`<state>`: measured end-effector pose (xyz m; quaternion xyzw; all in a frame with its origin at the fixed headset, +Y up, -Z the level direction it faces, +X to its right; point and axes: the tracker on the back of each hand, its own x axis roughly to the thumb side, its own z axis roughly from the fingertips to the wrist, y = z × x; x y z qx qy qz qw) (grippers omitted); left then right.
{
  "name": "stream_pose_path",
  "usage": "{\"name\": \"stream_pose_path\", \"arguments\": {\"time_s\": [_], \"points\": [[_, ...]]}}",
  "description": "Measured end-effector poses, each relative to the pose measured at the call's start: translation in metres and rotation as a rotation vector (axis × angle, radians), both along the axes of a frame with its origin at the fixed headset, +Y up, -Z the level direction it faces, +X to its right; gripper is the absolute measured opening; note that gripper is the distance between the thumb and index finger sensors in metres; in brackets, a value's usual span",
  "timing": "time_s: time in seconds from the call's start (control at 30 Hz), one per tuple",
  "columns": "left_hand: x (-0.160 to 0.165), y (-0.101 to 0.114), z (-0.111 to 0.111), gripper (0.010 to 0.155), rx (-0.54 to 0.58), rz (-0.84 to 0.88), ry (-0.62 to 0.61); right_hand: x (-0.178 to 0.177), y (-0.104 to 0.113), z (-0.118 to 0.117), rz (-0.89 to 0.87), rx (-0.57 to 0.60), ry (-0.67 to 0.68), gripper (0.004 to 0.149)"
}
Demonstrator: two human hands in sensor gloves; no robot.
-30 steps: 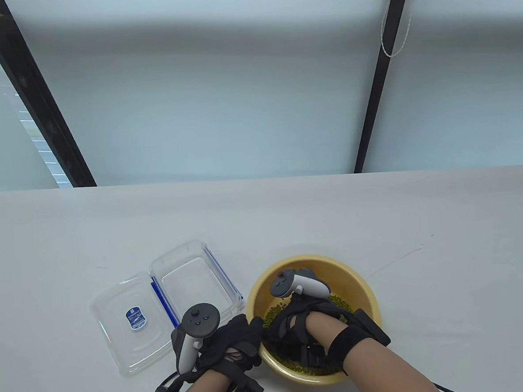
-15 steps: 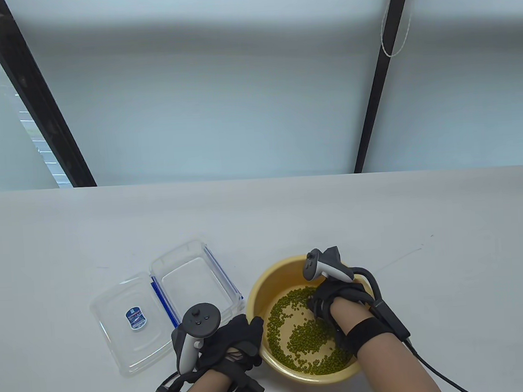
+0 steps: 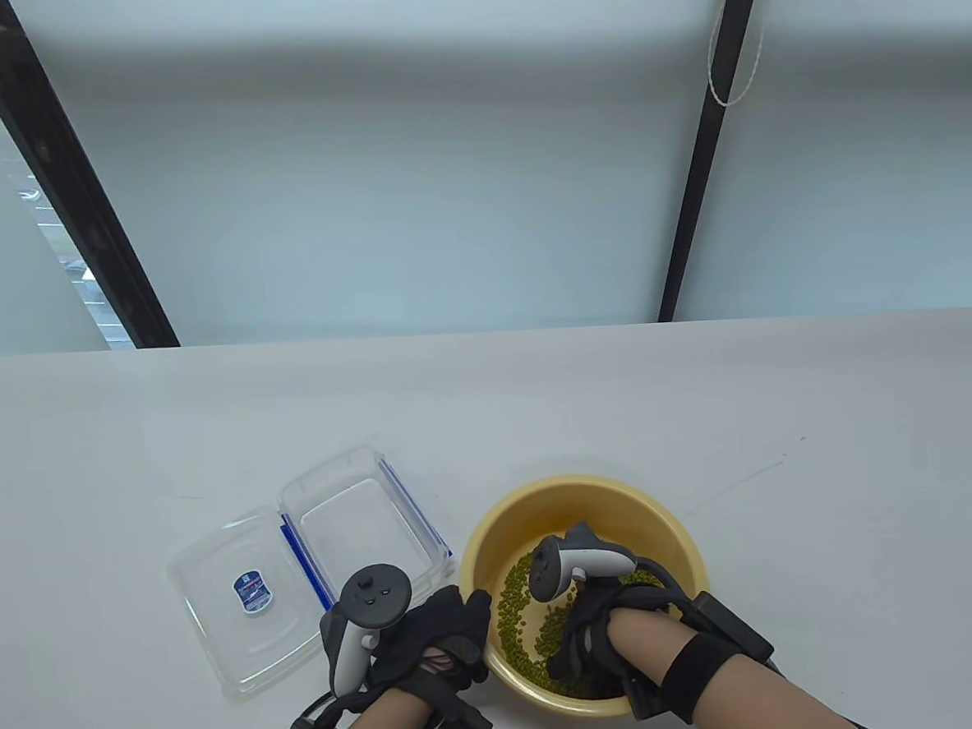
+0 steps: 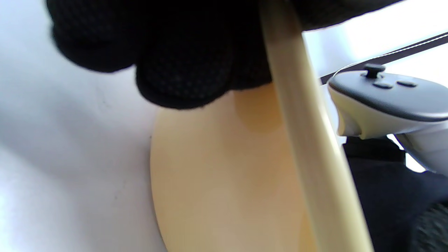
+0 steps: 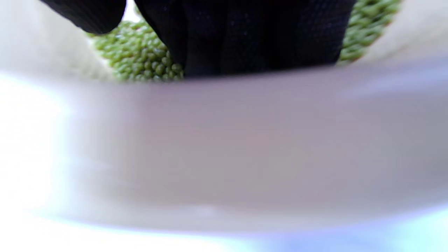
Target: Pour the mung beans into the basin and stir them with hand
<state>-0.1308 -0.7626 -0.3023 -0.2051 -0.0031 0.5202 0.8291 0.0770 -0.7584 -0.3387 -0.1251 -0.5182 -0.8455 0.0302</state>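
Observation:
A yellow basin (image 3: 577,484) stands on the table near the front edge, with green mung beans (image 3: 513,608) spread over its bottom. My left hand (image 3: 446,626) grips the basin's left rim. In the left wrist view its gloved fingers (image 4: 185,56) curl over the rim (image 4: 308,140), beside the outer wall (image 4: 217,182). My right hand (image 3: 586,634) is down inside the basin at its near side, palm down. Seen from the right wrist, its fingers (image 5: 245,35) hang fairly straight into the beans (image 5: 140,56); the fingertips are hidden behind the blurred rim (image 5: 224,140).
An empty clear plastic box (image 3: 356,525) with blue clips lies left of the basin, and its labelled lid (image 3: 241,598) lies flat beside it. A cable runs from my right wrist off the bottom edge. White tabletop stretches behind and to the right.
My right hand swept from the basin's near left to its far right, then back to the near middle, pushing the beans around. The left hand has kept its hold on the rim.

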Motion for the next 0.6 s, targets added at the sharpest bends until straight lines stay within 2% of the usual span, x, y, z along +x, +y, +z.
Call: {"name": "stream_pose_path", "arguments": {"time_s": [0.13, 0.23, 0.5, 0.6], "points": [[0.0, 0.0, 0.0, 0.065, 0.01, -0.018, -0.005, -0.013, -0.004, -0.005, -0.118, -0.063, -0.048, 0.063], [0.0, 0.0, 0.0, 0.065, 0.008, -0.015, -0.005, -0.02, -0.004, -0.013, -0.181, -0.067, -0.109, 0.062], [0.0, 0.0, 0.0, 0.065, 0.008, -0.013, -0.012, -0.02, -0.003, -0.045, -0.285, 0.038, -0.307, 0.065], [0.0, 0.0, 0.0, 0.065, 0.008, -0.01, -0.011, -0.007, 0.001, -0.056, -0.26, 0.144, -0.354, 0.066]]}}
